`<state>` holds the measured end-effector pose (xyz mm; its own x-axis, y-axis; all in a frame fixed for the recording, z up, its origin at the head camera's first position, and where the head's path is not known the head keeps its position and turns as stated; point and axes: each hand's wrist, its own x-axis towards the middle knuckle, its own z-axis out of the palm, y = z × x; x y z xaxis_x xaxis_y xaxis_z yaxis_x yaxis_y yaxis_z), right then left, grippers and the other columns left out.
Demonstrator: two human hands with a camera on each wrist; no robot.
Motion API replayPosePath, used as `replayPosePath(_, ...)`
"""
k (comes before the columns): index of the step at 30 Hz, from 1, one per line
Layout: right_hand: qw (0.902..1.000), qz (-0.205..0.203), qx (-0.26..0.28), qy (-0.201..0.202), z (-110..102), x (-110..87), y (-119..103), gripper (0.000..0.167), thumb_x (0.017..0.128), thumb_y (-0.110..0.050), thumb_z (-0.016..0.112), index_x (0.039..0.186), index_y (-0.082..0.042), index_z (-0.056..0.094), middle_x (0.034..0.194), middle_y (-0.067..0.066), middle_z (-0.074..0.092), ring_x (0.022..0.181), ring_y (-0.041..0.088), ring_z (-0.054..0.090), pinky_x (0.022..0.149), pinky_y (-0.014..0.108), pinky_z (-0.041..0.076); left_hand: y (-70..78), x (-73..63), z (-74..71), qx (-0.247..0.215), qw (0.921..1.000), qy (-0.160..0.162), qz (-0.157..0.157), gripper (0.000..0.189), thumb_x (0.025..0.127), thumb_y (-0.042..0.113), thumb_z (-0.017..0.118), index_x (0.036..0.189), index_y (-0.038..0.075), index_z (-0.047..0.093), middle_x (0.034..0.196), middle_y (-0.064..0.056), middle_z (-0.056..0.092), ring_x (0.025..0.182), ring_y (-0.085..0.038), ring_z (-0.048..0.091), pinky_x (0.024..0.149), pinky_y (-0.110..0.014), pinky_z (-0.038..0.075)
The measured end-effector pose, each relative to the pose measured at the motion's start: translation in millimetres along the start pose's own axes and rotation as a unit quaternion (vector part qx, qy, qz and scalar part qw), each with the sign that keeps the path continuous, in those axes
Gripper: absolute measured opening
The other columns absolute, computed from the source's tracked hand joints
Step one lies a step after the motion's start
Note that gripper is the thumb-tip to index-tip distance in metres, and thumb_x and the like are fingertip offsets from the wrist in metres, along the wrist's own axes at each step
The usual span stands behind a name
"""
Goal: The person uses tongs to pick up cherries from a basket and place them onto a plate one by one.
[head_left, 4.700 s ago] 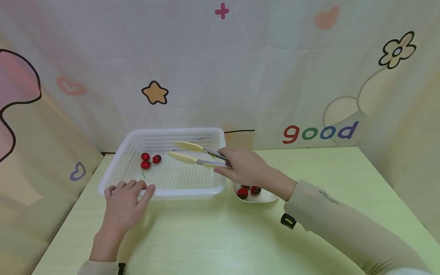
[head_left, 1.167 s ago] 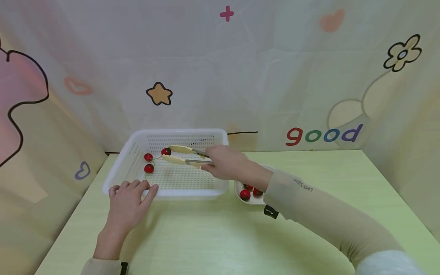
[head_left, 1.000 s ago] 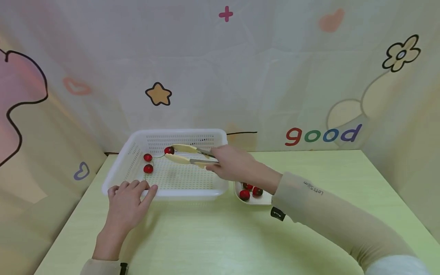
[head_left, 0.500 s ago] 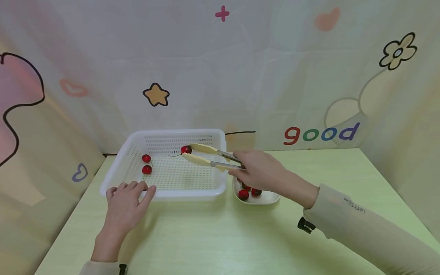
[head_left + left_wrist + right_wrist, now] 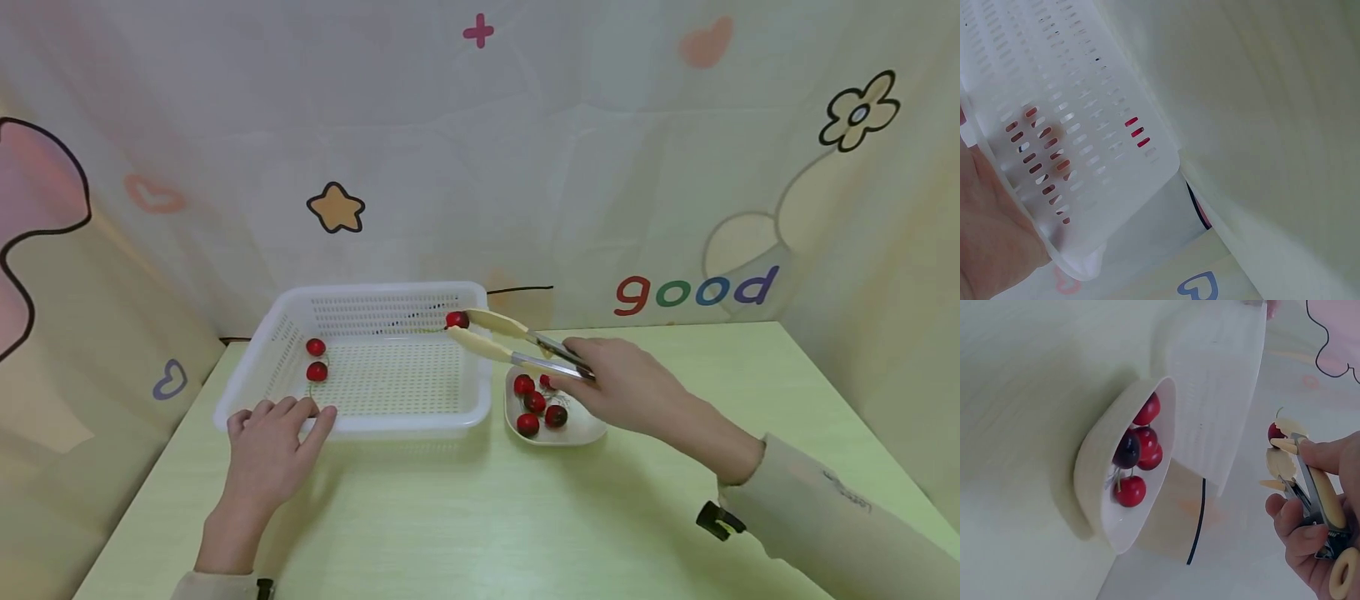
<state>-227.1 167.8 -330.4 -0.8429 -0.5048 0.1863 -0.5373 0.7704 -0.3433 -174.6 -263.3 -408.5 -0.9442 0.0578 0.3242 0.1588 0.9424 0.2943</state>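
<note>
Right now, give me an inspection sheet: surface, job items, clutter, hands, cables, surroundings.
Surface: pale green table, bearing basket and dish.
Job items: two cherries in the basket; at least five cherries in the dish; one cherry at the tips of the tongs, raised by the basket's right end.
Clutter: nothing seen.
Hands: left hand on the basket's near rim; right hand grips the tongs.
Cables: nothing certain; black line behind looks printed.
Surroundings: patterned curtain.

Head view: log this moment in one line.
left hand: holds basket rim; right hand: grips tongs; tongs: hold cherry; basket: two cherries
</note>
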Motion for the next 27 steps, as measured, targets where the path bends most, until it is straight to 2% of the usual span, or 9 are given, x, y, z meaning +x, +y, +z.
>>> replayPosePath(8, 0.9997, 0.022, 0.008, 0.011, -3, -27.6, 22, 0.026, 0.097, -0.034, 0.073, 0.101, -0.009, 0.064, 0.073, -0.006, 0.054, 0.061, 0.012, 0.047, 0.055, 0.031, 0.04, -1.5, -0.6, 1.4, -0.002, 1.0, -0.002, 0.001, 0.045, 0.107, 0.05, 0.046, 0.096, 0.012, 0.068, 0.096, -0.007, 0.068, 0.094, -0.038, 0.054, 0.092, -0.068, 0.025)
replayPosePath(17, 0.9987, 0.037, 0.005, 0.034, -4, -65.7, 52, 0.02, 0.096, -0.028, 0.074, 0.099, -0.011, 0.064, 0.068, -0.009, 0.048, 0.058, 0.007, 0.044, 0.054, 0.028, 0.038, -1.4, -0.8, 0.9, 0.001, 1.0, -0.004, 0.001, 0.045, 0.107, 0.05, 0.045, 0.097, 0.012, 0.068, 0.095, -0.006, 0.067, 0.095, -0.038, 0.054, 0.092, -0.068, 0.025)
replayPosePath(20, 0.9989, 0.038, 0.003, 0.025, -2, -73.4, 58, 0.021, 0.096, -0.028, 0.074, 0.099, -0.01, 0.065, 0.067, -0.01, 0.046, 0.058, 0.007, 0.043, 0.053, 0.027, 0.037, -1.6, -1.5, 0.4, -0.001, 1.0, -0.003, 0.0, 0.045, 0.107, 0.05, 0.046, 0.096, 0.013, 0.068, 0.095, -0.005, 0.067, 0.095, -0.038, 0.054, 0.091, -0.067, 0.025)
replayPosePath(27, 0.9988, 0.042, 0.004, -0.026, 8, -82.6, 69, 0.021, 0.096, -0.03, 0.074, 0.098, -0.011, 0.064, 0.07, -0.011, 0.051, 0.06, 0.006, 0.044, 0.055, 0.027, 0.038, -2.0, -0.5, 1.5, -0.004, 1.0, 0.001, 0.001, 0.045, 0.107, 0.05, 0.045, 0.095, 0.013, 0.068, 0.092, -0.004, 0.066, 0.093, -0.037, 0.053, 0.092, -0.067, 0.025)
